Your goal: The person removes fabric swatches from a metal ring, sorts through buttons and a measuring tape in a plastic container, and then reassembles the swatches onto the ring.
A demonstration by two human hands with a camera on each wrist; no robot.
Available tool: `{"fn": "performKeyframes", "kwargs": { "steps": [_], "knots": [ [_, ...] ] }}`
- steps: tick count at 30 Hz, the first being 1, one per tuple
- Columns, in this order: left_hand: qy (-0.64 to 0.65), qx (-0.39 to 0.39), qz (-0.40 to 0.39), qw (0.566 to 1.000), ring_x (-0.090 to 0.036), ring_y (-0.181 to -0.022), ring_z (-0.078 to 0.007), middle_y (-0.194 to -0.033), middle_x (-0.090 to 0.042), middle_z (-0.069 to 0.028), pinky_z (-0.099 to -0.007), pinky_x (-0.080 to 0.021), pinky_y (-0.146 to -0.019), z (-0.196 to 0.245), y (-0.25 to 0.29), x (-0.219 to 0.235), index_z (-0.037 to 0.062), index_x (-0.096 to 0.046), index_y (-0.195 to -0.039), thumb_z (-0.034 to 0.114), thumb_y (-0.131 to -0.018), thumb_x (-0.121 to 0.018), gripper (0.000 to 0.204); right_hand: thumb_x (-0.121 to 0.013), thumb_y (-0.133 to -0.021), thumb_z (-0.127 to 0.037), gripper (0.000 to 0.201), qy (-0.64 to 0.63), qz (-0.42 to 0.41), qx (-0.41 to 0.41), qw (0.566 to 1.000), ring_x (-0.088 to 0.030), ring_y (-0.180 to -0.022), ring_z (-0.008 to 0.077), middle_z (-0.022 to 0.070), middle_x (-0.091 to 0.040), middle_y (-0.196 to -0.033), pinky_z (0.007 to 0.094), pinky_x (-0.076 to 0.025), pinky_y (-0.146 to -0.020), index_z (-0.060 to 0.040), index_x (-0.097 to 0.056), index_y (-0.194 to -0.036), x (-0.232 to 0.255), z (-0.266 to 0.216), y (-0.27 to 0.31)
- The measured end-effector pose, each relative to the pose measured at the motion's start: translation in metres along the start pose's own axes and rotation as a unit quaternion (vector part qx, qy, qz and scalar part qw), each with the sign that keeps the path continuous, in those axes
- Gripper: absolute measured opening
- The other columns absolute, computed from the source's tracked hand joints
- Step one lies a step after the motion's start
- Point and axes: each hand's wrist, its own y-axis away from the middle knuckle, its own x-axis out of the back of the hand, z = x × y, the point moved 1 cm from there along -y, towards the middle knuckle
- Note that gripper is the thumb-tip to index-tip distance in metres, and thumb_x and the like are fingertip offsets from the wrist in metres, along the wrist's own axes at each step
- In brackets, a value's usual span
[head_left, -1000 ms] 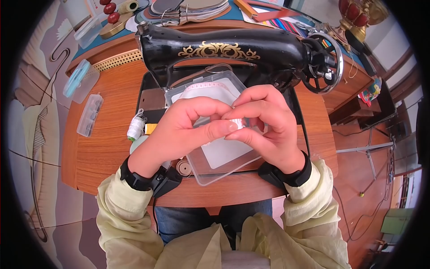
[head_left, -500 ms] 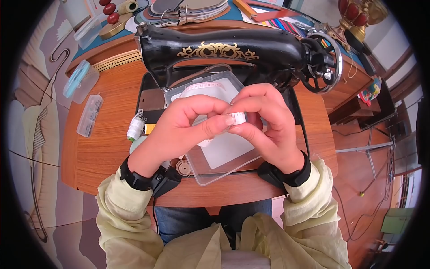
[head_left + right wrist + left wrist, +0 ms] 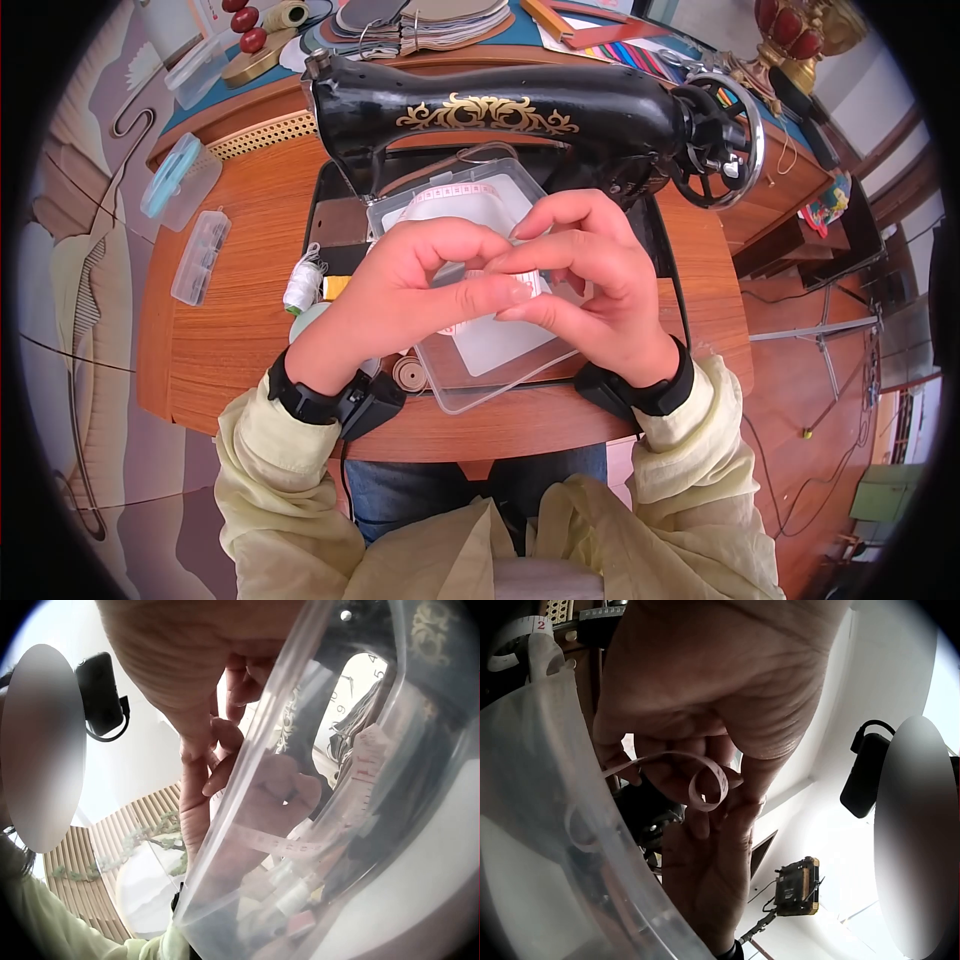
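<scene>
A white tape measure (image 3: 532,281) with red and black marks is rolled into a small coil between the two hands. My left hand (image 3: 425,275) pinches the coil between thumb and bent fingers. From the other side my right hand (image 3: 605,285) curls its fingers over the coil, its thumb near the left thumb. In the left wrist view a loose loop of the tape measure (image 3: 718,787) hangs under the fingers. More tape lies along the far side of the clear plastic box (image 3: 470,398) beneath the hands. Fingers hide much of the coil.
A black sewing machine (image 3: 490,100) stands behind the box. Left of it are a white thread spool (image 3: 302,287), a yellow spool (image 3: 336,287) and a small clear case (image 3: 200,257). A beige round coil (image 3: 410,373) sits at the box's near left corner.
The fingers of my right hand have shifted over the coil, spreading and reaching further left. The coil, more exposed half a second ago, is more covered now. The box has stayed put.
</scene>
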Motion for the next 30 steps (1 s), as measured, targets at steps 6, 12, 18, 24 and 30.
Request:
{"fn": "performKeyframes", "kwargs": {
  "steps": [6, 12, 18, 24, 30],
  "knots": [
    [-0.027, -0.019, -0.002, 0.999, -0.055, -0.083, -0.006, -0.085, -0.063, 0.0012, -0.0226, -0.044, -0.075, -0.004, -0.001, 0.004, 0.0023, -0.067, -0.096, 0.019, -0.089, -0.069, 0.018, -0.08, -0.072, -0.007, 0.027, 0.015, 0.007, 0.025, 1.0, -0.058, -0.09, 0.0168, 0.0046, -0.058, -0.099, 0.0289, -0.05, -0.074, -0.0098, -0.072, -0.098, 0.0, 0.003, 0.001],
    [0.034, 0.026, 0.016, 0.999, -0.056, -0.082, -0.0045, -0.09, -0.063, 0.0002, -0.0211, -0.045, -0.072, 0.004, 0.001, -0.004, 0.0004, -0.064, -0.1, 0.015, -0.088, -0.068, 0.019, -0.079, -0.073, -0.006, 0.026, -0.008, 0.004, 0.003, 1.0, -0.058, -0.091, 0.0156, 0.0049, -0.057, -0.101, 0.0272, -0.051, -0.073, -0.0089, -0.072, -0.098, 0.001, 0.0, 0.0],
    [-0.008, -0.029, -0.026, 0.999, -0.057, -0.089, -0.0073, -0.092, -0.064, -0.0005, -0.0234, -0.045, -0.079, -0.006, 0.0, 0.005, 0.0002, -0.066, -0.103, 0.016, -0.091, -0.066, 0.02, -0.079, -0.073, -0.005, 0.028, -0.007, -0.017, 0.009, 1.0, -0.058, -0.092, 0.0149, 0.0056, -0.055, -0.105, 0.0269, -0.054, -0.073, -0.0083, -0.071, -0.099, 0.001, 0.002, 0.001],
    [0.055, 0.016, 0.028, 0.998, -0.058, -0.089, -0.0079, -0.092, -0.064, -0.001, -0.0238, -0.046, -0.079, 0.005, 0.0, -0.007, 0.001, -0.065, -0.098, 0.015, -0.088, -0.069, 0.017, -0.079, -0.073, -0.005, 0.028, -0.005, 0.006, 0.013, 1.0, -0.058, -0.093, 0.0164, 0.0052, -0.056, -0.102, 0.0271, -0.053, -0.073, -0.0093, -0.072, -0.1, 0.002, 0.0, -0.001],
    [-0.011, -0.017, -0.04, 0.999, -0.058, -0.093, -0.0085, -0.096, -0.066, -0.0024, -0.0246, -0.046, -0.083, -0.003, 0.0, 0.008, 0.0, -0.067, -0.106, 0.015, -0.092, -0.065, 0.021, -0.079, -0.073, -0.005, 0.028, -0.003, -0.006, 0.026, 1.0, -0.058, -0.093, 0.0166, 0.0053, -0.057, -0.102, 0.0274, -0.052, -0.073, -0.0095, -0.072, -0.1, 0.0, 0.004, 0.001]
  ]
}}
